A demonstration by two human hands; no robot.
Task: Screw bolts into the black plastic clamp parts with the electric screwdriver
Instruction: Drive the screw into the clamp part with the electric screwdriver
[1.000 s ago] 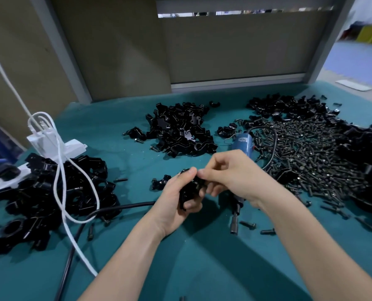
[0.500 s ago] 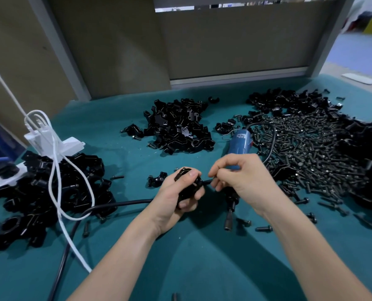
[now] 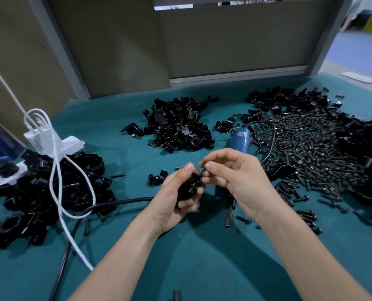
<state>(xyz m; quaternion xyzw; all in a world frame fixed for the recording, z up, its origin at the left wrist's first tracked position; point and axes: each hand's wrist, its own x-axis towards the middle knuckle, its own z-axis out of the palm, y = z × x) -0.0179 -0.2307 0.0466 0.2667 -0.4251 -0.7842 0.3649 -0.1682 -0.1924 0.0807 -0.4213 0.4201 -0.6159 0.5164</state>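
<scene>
My left hand [image 3: 176, 198] grips a black plastic clamp part [image 3: 188, 187] above the teal table [image 3: 202, 268]. My right hand [image 3: 235, 172] pinches a small dark bolt [image 3: 204, 169] between thumb and forefinger at the clamp's top edge. The blue electric screwdriver [image 3: 240, 139] lies on the table behind my right hand; its bit end [image 3: 229, 218] pokes out below my right wrist. Most of its body is hidden by that hand.
A heap of bolts [image 3: 311, 148] spreads at the right, ringed by black clamp parts [image 3: 365, 153]. More clamp piles sit at centre back [image 3: 178, 127] and at left [image 3: 46, 192]. A white power strip [image 3: 50, 142] with white cable and a black cord [image 3: 107, 205] lie left.
My right hand pulled a little away from the clamp, then came back with the bolt pinched at its top edge. The left hand tilted the clamp slightly. The view shifted a bit.
</scene>
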